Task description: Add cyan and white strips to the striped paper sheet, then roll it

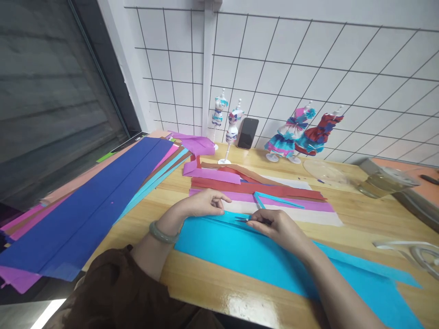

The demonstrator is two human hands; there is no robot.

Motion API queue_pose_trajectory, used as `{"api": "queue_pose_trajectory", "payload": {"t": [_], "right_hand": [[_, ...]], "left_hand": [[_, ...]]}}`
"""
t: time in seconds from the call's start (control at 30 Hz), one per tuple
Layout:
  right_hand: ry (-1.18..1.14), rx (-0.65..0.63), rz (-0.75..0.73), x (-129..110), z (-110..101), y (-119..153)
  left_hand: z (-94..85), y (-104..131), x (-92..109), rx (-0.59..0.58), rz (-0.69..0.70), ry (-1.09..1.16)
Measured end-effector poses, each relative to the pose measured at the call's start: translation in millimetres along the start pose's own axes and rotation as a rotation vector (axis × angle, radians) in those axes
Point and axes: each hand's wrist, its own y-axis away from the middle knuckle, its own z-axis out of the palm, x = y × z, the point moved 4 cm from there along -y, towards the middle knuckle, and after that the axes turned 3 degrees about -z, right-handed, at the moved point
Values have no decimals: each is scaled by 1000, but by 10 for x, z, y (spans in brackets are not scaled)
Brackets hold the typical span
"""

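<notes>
A wide turquoise paper sheet [240, 251] lies along the front of the wooden table, its upper edge folded into a strip. My left hand [207, 202] rests at the strip's left end, index finger stretched out to the right and the other fingers curled; the thumb is near the paper. To its right, my right hand [274, 224] is closed around small scissors [242, 220], whose slim blades point left over the turquoise strip. Behind them lie red [254, 186], purple and white paper strips, with a narrow folded turquoise strip [281, 200] on top.
Long blue paper [103, 196] and other coloured sheets lie at the left. Small dress forms [232, 130], a phone [248, 133] and two paper-dressed forms [290, 132] stand by the wall. At the right are a glass cup [386, 183] and a tape roll [425, 256].
</notes>
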Motion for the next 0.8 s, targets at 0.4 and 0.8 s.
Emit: {"api": "queue_pose_trajectory", "payload": {"t": [0.4, 0.8], "right_hand": [[86, 12, 0, -61, -68, 40], [185, 29, -53, -210, 68, -62]], "left_hand": [[7, 1, 29, 23, -17, -8], [11, 6, 47, 11, -4, -21]]}}
